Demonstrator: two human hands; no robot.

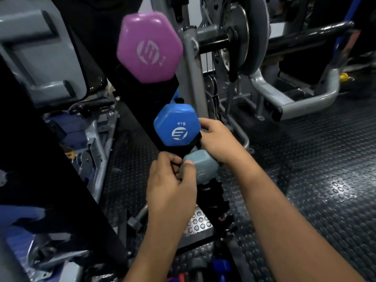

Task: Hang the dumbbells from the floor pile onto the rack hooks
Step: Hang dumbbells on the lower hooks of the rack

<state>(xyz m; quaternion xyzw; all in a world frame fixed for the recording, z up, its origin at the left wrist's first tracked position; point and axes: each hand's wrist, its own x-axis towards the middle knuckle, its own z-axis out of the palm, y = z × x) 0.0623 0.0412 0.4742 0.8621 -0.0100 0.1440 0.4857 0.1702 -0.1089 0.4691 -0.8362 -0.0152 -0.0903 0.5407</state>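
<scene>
A black slanted rack (pixel 140 102) runs from top centre down to the middle. A pink dumbbell (pixel 149 47) hangs on its upper hooks and a blue 5 LB dumbbell (pixel 175 125) sits lower down. Just below the blue one is a grey-blue dumbbell (pixel 202 166). My left hand (pixel 171 184) grips its near end with the thumb pressed on the hexagonal head. My right hand (pixel 218 139) wraps around it from behind, beside the blue dumbbell. At the bottom edge, blue and red dumbbells (pixel 219 265) lie on the floor, partly hidden by my arms.
A grey weight machine (pixel 240 37) with a large plate stands right behind the rack. A padded bench frame (pixel 40 58) fills the left side. Black studded rubber flooring (pixel 315 159) spreads to the right. The rack's black base (pixel 215 200) sits under my hands.
</scene>
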